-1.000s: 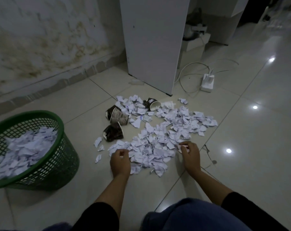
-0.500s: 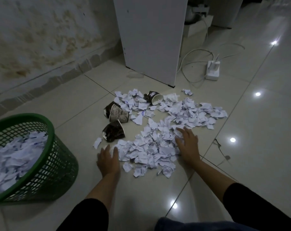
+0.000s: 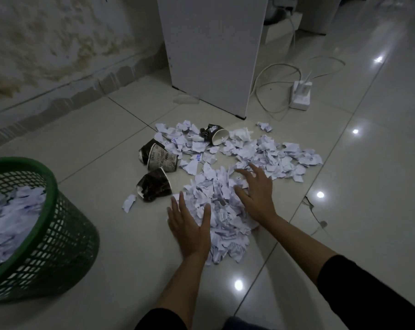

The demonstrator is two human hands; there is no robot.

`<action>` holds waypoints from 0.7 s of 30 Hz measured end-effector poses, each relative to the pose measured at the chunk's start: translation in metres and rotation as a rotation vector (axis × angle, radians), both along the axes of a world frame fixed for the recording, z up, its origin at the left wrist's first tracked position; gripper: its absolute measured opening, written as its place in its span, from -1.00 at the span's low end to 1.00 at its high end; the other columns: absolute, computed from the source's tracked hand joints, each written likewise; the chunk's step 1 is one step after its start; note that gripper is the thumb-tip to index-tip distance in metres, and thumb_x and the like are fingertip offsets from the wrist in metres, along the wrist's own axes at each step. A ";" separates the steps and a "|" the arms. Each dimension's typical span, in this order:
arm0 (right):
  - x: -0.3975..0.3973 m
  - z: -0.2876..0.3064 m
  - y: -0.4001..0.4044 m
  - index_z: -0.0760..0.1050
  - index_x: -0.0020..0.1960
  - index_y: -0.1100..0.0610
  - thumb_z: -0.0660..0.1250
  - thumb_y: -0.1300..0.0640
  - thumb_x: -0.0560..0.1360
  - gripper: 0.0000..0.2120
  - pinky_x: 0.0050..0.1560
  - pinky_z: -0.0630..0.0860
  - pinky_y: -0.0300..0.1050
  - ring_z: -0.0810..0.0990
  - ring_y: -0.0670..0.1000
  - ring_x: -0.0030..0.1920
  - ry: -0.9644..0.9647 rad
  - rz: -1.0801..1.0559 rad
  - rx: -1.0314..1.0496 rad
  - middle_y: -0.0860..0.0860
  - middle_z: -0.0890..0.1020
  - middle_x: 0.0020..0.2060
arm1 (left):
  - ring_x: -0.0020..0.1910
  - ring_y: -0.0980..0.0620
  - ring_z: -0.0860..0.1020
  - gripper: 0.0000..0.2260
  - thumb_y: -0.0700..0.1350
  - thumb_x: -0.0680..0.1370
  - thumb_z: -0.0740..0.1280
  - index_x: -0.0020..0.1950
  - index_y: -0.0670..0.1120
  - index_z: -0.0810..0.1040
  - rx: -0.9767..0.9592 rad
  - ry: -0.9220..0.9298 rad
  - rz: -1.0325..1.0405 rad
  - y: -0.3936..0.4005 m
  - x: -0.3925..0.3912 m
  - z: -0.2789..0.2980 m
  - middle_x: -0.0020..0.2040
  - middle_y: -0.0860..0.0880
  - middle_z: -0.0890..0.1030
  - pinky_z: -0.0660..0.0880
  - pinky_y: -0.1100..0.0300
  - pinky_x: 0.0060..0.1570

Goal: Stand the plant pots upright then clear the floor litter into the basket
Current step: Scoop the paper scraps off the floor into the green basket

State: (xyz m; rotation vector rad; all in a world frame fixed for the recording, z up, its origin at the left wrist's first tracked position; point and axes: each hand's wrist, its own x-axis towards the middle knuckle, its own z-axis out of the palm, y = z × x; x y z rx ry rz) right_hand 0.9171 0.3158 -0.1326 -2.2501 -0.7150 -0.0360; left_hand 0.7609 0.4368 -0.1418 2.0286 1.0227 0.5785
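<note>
A heap of torn white paper scraps (image 3: 227, 220) lies on the tiled floor, with more scraps (image 3: 273, 156) spread behind it. My left hand (image 3: 189, 225) rests flat, fingers spread, on the heap's left side. My right hand (image 3: 256, 191) lies open on its right side, fingers spread over the scraps. Dark printed paper cups lie on their sides: one (image 3: 154, 184) near the heap, two nested ones (image 3: 158, 158) behind it, another (image 3: 214, 134) farther back. The green mesh basket (image 3: 66, 239) stands at the left, partly filled with paper.
A white cabinet panel (image 3: 213, 51) stands behind the litter. A white power strip (image 3: 301, 96) with looping cables lies at the back right. A stained wall (image 3: 59, 44) runs along the left. One stray scrap (image 3: 129, 202) lies left of the heap. A floor tile is cracked (image 3: 313, 208).
Both hands have opened from fists and pushed inward, raking the scraps into a tighter heap between them. The view has moved closer and shifted right.
</note>
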 end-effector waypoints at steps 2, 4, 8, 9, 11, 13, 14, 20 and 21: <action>0.007 -0.003 0.009 0.28 0.42 -0.32 0.10 -0.33 0.52 -0.53 0.47 -0.20 0.30 -0.02 0.04 0.58 0.070 0.083 -0.081 -0.11 0.14 0.55 | 0.55 -0.01 -0.03 -0.29 0.44 0.44 0.03 0.52 0.17 0.08 -0.020 -0.008 -0.008 -0.001 0.005 -0.002 0.57 0.04 0.02 0.01 -0.04 0.50; 0.008 -0.008 0.019 0.22 0.44 -0.38 0.06 -0.37 0.53 -0.52 0.45 -0.27 0.31 -0.05 0.06 0.58 0.085 0.161 -0.142 -0.15 0.08 0.57 | 0.55 0.02 -0.01 -0.33 0.43 0.45 0.01 0.51 0.20 0.10 -0.006 -0.004 -0.023 -0.001 0.008 -0.007 0.57 0.05 0.02 0.02 -0.05 0.50; -0.005 -0.009 0.033 0.25 0.42 -0.39 -0.09 -0.41 0.54 -0.52 0.49 -0.27 0.29 0.01 0.00 0.58 0.121 0.270 -0.175 -0.18 0.09 0.57 | 0.54 0.06 0.05 -0.36 0.44 0.48 -0.05 0.49 0.20 0.17 -0.014 -0.051 -0.005 -0.004 0.016 -0.013 0.56 0.06 0.07 0.02 -0.05 0.50; -0.010 -0.010 0.034 0.27 0.41 -0.38 -0.11 -0.39 0.55 -0.52 0.49 -0.23 0.29 0.05 -0.04 0.57 0.128 0.285 -0.157 -0.18 0.12 0.56 | 0.53 0.08 0.05 -0.37 0.44 0.49 -0.07 0.49 0.20 0.19 -0.027 -0.078 -0.006 -0.006 0.019 -0.013 0.56 0.06 0.09 0.03 -0.04 0.50; -0.022 -0.014 0.035 0.34 0.40 -0.33 -0.12 -0.33 0.59 -0.53 0.51 -0.15 0.27 0.09 -0.14 0.55 0.132 0.301 -0.109 -0.17 0.18 0.55 | 0.53 0.13 0.06 -0.39 0.40 0.51 -0.06 0.48 0.17 0.23 -0.040 -0.143 -0.014 -0.008 0.024 -0.014 0.55 0.06 0.16 0.08 -0.04 0.49; -0.031 -0.020 0.035 0.39 0.39 -0.25 -0.12 -0.26 0.62 -0.53 0.51 -0.07 0.23 0.12 -0.21 0.53 0.133 0.294 -0.055 -0.17 0.24 0.53 | 0.52 0.16 0.09 -0.42 0.35 0.55 -0.04 0.49 0.11 0.25 -0.039 -0.191 -0.016 -0.008 0.029 -0.016 0.52 0.05 0.24 0.14 -0.03 0.48; -0.035 -0.022 0.036 0.41 0.39 -0.21 -0.11 -0.22 0.64 -0.54 0.51 -0.03 0.21 0.13 -0.21 0.52 0.137 0.287 -0.026 -0.17 0.26 0.51 | 0.51 0.17 0.11 -0.42 0.34 0.56 -0.04 0.49 0.09 0.26 -0.044 -0.202 -0.013 -0.008 0.031 -0.017 0.50 0.06 0.26 0.14 0.01 0.48; -0.061 -0.024 0.041 0.48 0.29 -0.12 -0.03 -0.20 0.63 -0.59 0.44 0.24 -0.09 0.33 -0.21 0.42 0.286 0.203 0.225 -0.16 0.42 0.42 | 0.35 0.12 0.39 -0.37 0.35 0.56 -0.05 0.38 -0.03 0.43 -0.099 -0.281 0.003 -0.011 0.036 -0.017 0.35 0.03 0.48 0.20 0.34 0.35; -0.064 -0.024 0.042 0.51 0.27 -0.08 0.00 -0.18 0.63 -0.60 0.41 0.29 -0.11 0.37 -0.20 0.40 0.308 0.181 0.262 -0.16 0.46 0.38 | 0.31 0.11 0.43 -0.39 0.33 0.56 -0.04 0.37 -0.04 0.44 -0.120 -0.289 0.020 -0.011 0.036 -0.016 0.32 0.03 0.50 0.28 0.28 0.31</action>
